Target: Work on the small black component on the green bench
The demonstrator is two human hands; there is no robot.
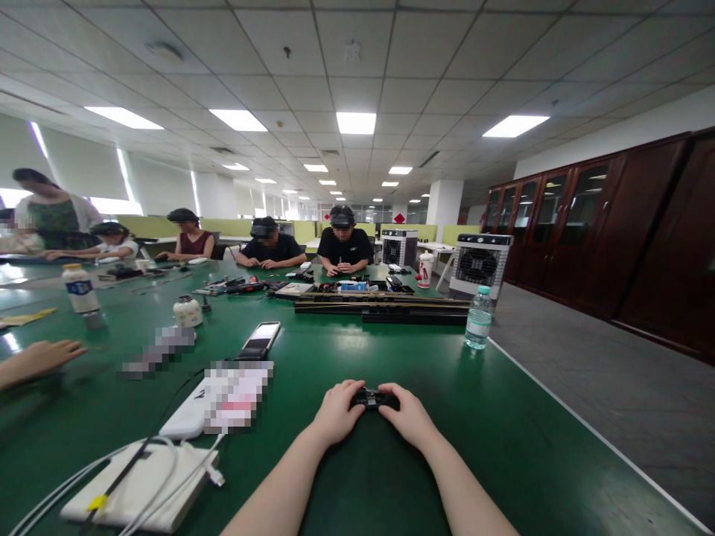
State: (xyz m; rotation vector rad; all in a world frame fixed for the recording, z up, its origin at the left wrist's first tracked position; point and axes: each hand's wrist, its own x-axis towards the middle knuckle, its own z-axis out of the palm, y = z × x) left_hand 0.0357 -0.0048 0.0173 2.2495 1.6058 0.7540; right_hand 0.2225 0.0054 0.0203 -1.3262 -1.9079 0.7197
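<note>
A small black device (371,398) with an exposed inside, a bit of metallic or grey parts showing at its middle, is held low over the green table (357,350). My left hand (339,408) grips its left end, thumb in front and fingers behind. Its right end is in my right hand (409,412), closed the same way. Exactly what the device is, I cannot make out. Whether it touches the tabletop is unclear.
To the left lie a white power bank (187,409), a phone (260,340) and a white box (137,484) with cables. A water bottle (479,318) stands right, near black rails (413,316). Another person's hand (42,361) rests at far left; several people sit beyond.
</note>
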